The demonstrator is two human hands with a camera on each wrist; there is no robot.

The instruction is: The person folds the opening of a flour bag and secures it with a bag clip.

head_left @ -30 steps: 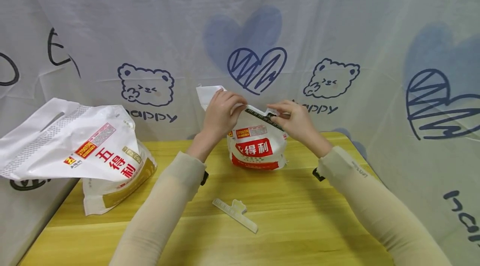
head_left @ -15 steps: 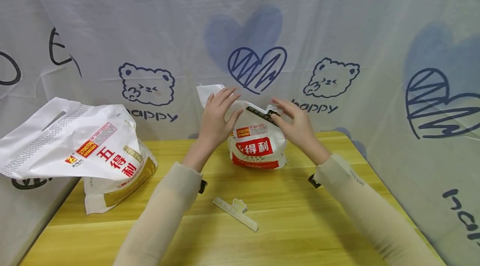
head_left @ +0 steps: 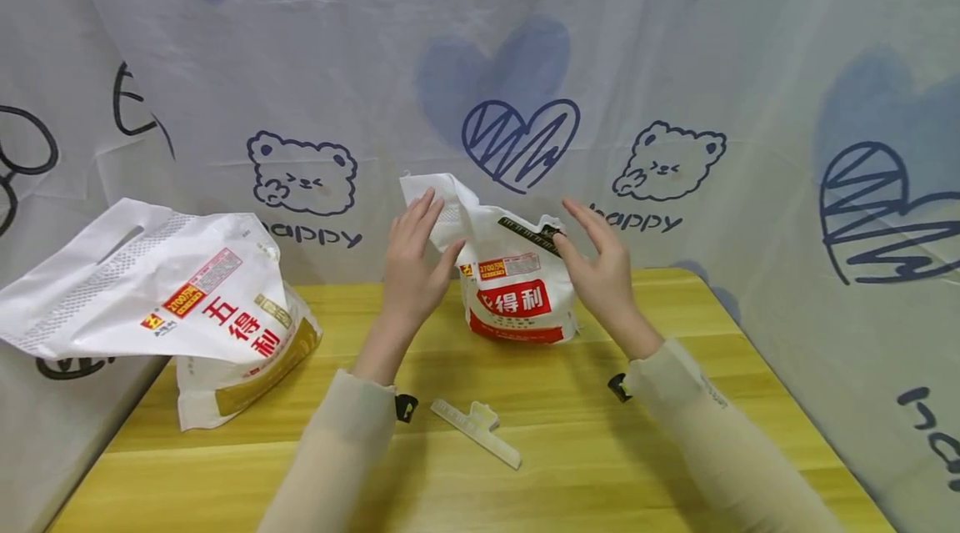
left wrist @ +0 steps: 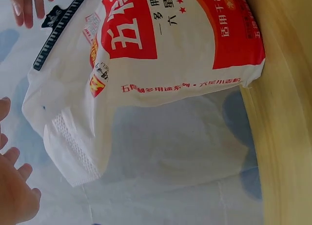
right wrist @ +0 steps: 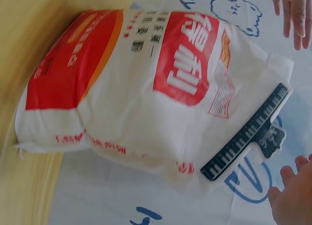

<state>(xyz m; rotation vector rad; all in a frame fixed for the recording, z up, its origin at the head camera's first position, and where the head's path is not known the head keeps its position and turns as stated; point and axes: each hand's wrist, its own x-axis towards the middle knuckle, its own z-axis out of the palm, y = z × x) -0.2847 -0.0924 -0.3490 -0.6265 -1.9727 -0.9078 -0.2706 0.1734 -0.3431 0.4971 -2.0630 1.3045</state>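
Observation:
A white-and-red printed bag (head_left: 513,329) stands upright near the back of the table. Clamped across the right part of its gathered top is a dark ruler-marked sealing clip (right wrist: 246,132); the bag's left top corner sticks up beyond it. My left hand (head_left: 412,270) is spread beside that loose corner, apart from it in the left wrist view. To the right of the clip is my right hand (head_left: 606,279), fingers extended and thumb apart; the right wrist view shows a gap between fingers and clip. Neither hand holds anything.
A white sealing clip (head_left: 476,433) lies on the wooden table (head_left: 600,450) between the forearms. A second white bag (head_left: 213,291), gold at its base, leans at the left with its handle end hanging past the table edge. A printed curtain (head_left: 390,99) hangs behind.
The left hand has let go of the bag's top and moved left and down. My right hand has released the dark clip and drawn back slightly; the clip stays on the bag.

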